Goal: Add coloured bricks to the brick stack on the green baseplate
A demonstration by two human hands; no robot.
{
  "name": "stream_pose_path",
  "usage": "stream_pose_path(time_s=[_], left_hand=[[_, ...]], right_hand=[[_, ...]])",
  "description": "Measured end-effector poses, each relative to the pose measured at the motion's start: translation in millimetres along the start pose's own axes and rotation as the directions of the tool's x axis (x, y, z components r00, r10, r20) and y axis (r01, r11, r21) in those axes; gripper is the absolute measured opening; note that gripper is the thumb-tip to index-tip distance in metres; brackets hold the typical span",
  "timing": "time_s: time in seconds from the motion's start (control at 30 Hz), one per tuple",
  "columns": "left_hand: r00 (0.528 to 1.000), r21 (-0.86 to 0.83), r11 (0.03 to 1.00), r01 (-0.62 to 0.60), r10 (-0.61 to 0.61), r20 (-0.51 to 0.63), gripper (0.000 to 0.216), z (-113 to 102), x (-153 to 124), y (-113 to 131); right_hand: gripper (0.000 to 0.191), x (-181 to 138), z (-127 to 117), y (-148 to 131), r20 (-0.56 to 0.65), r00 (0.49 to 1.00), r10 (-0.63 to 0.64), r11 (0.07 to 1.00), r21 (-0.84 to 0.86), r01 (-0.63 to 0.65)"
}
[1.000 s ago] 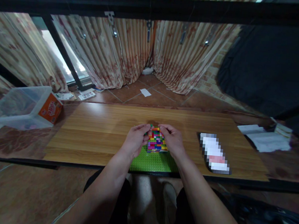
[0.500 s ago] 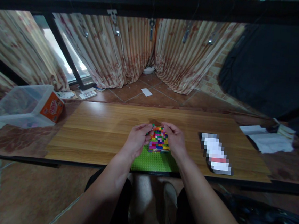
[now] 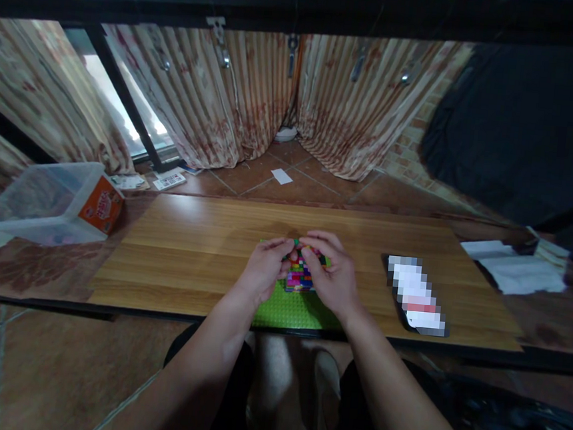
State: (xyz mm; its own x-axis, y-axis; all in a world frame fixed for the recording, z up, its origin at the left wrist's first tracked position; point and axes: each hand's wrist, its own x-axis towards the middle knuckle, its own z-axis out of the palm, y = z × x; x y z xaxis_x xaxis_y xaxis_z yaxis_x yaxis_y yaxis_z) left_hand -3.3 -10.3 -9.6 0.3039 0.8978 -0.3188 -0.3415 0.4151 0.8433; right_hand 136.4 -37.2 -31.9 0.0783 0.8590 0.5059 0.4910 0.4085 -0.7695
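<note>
A stack of small multicoloured bricks (image 3: 299, 276) stands on a green baseplate (image 3: 288, 312) at the near edge of the wooden table (image 3: 188, 246). My left hand (image 3: 263, 268) curls against the stack's left side, fingertips pinched at its top. My right hand (image 3: 332, 276) lies over the stack's top and right side, fingers bent onto the bricks and hiding much of them. Both hands touch the stack.
A dark phone-like slab with a blurred screen (image 3: 415, 303) lies on the table to the right. A clear plastic bin (image 3: 41, 200) with an orange label sits at the left. White papers (image 3: 512, 268) lie at the far right. Curtains hang behind.
My right hand has slid left over the top of the brick stack, covering more of it. The left hand has stayed at the stack's left side.
</note>
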Motion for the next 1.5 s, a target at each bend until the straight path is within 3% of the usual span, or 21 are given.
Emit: stream_pose_path(time_s=[0.3,0.57,0.67,0.77,0.93,1.17,1.5], left_hand=[[0.994,0.038,0.999,-0.003,-0.002,0.109,0.023,2,-3,0],[0.996,0.035,0.999,0.001,-0.004,0.084,0.019,6,-6,2],[1.000,0.019,1.000,-0.005,0.004,0.007,0.016,4,-4,4],[0.989,0.007,1.000,-0.011,0.012,-0.146,0.018,1,-1,6],[0.956,-0.064,0.997,0.043,-0.060,-0.287,0.024,-1,2,10],[0.965,-0.089,0.995,0.054,-0.075,-0.251,0.013,0,1,11],[0.981,-0.095,0.995,0.026,-0.044,-0.191,0.014,-1,2,7]], right_hand=[[0.018,0,1,5,-0.025,0.999,0.042,0.995,0.087,-0.039],[0.014,2,-4,8,-0.061,0.996,0.061,0.993,0.106,-0.055],[0.015,3,-11,14,-0.112,0.988,0.104,0.994,0.054,-0.099],[0.015,4,-16,20,-0.122,0.984,0.131,0.991,-0.002,-0.132],[0.015,1,-15,23,-0.032,0.996,0.081,0.989,-0.118,-0.085],[0.013,-1,-10,26,0.013,0.997,0.074,0.979,-0.190,-0.070],[0.014,1,1,41,-0.042,0.970,0.241,0.970,0.030,-0.240]])
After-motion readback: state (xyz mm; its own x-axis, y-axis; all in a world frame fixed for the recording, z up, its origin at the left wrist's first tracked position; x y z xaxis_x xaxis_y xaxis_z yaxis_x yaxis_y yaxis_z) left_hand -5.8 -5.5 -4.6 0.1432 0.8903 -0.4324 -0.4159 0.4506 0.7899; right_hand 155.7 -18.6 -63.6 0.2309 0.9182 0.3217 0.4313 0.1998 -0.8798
